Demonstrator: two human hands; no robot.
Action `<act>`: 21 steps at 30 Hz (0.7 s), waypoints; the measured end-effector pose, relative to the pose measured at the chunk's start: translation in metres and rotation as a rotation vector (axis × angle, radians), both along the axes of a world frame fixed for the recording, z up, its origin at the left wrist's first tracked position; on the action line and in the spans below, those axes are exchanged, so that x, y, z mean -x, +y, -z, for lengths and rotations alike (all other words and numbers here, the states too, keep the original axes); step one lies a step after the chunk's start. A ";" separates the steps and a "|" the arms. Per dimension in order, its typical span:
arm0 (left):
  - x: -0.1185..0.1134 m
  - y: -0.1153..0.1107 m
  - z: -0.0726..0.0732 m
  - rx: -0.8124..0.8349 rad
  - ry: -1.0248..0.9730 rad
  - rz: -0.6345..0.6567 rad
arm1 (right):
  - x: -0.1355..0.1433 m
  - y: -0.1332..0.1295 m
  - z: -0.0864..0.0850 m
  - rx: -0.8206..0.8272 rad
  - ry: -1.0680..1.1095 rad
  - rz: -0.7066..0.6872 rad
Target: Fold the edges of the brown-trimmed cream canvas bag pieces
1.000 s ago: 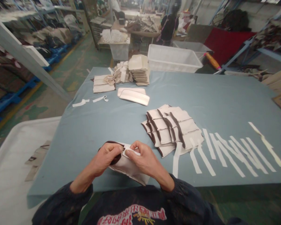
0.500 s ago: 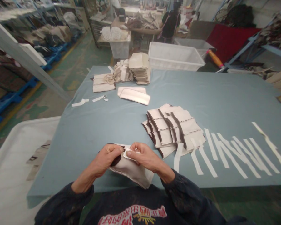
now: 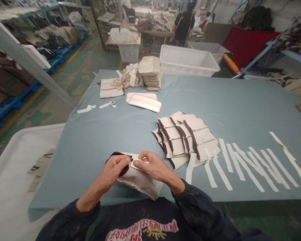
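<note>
The person wears dark navy clothing with loose, wrinkled long sleeves: the left sleeve (image 3: 71,217) at seven o'clock, the right sleeve (image 3: 203,209) at five o'clock, both faintly marked. The dark top (image 3: 122,212) at six o'clock carries red lettering (image 3: 137,229) edged in white, arching from nine to three o'clock around a yellow, ray-like motif (image 3: 154,235). Both hands are bare.

The desk (image 3: 102,130) wears smooth, matt blue-grey cloth with soft wrinkles. The pouch (image 3: 142,184) and piled pieces (image 3: 178,144) look like matt, pale cloth with dark cloth edging. The tab (image 3: 134,163) and strips (image 3: 223,174) are flat and matt, paper or cloth unclear. The bin (image 3: 190,69) is smooth, cloudy plastic; the pads (image 3: 145,103) have a faint sheen
</note>
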State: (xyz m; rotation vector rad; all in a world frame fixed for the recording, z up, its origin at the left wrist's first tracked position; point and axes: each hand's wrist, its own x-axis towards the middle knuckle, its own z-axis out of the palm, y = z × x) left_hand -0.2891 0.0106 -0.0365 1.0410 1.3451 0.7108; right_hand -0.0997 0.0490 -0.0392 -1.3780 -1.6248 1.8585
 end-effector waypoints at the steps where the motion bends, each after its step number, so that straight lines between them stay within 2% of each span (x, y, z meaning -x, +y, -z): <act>1: 0.000 -0.001 0.000 -0.004 -0.001 -0.001 | 0.000 0.000 0.000 0.004 0.000 -0.003; 11: 0.000 -0.011 -0.006 -0.019 0.043 0.041 | -0.004 -0.007 0.000 0.005 0.021 -0.006; 17: -0.011 -0.016 -0.006 -0.055 0.162 -0.009 | -0.006 -0.010 0.000 -0.002 0.011 0.010; 21: -0.017 -0.020 -0.006 -0.083 0.182 -0.040 | -0.007 -0.010 0.007 0.068 0.078 -0.024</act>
